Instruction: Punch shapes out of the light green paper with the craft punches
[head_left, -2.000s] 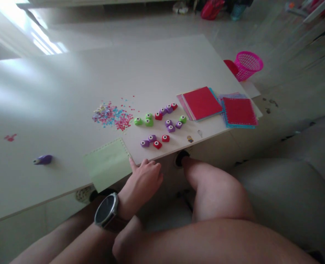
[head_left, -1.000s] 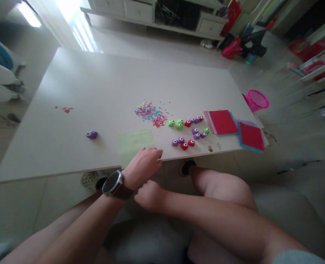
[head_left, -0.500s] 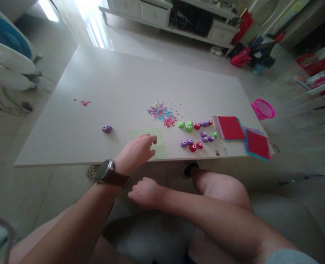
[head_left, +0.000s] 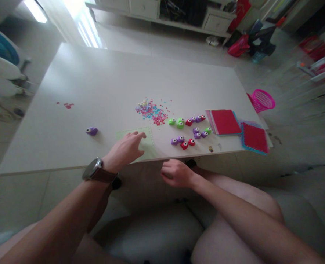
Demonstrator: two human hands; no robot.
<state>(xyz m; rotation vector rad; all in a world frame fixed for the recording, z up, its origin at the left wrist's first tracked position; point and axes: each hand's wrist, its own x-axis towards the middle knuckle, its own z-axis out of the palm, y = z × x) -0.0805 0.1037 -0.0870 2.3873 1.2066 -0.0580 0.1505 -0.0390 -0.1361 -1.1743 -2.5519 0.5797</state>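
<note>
My left hand (head_left: 123, 150), with a watch on its wrist, lies flat on a pale green paper sheet (head_left: 144, 145) at the near edge of the white table (head_left: 101, 84), fingers stretched out. My right hand (head_left: 176, 173) hovers just below the table edge, fingers loosely curled with nothing seen in them. A cluster of small green, purple and red craft punches (head_left: 188, 130) sits right of the sheet. Beyond the sheet lies a pile of coloured paper confetti (head_left: 151, 111).
A lone purple punch (head_left: 91, 131) lies left of the sheet. Two stacks of red and coloured paper (head_left: 225, 122) (head_left: 254, 138) rest at the table's right end. A pink basket (head_left: 263, 99) stands on the floor beyond. Red bits (head_left: 67, 105) lie far left.
My left hand has slid from the table's edge onto the green sheet and flattened. My right hand has risen towards the table edge. The view has shifted.
</note>
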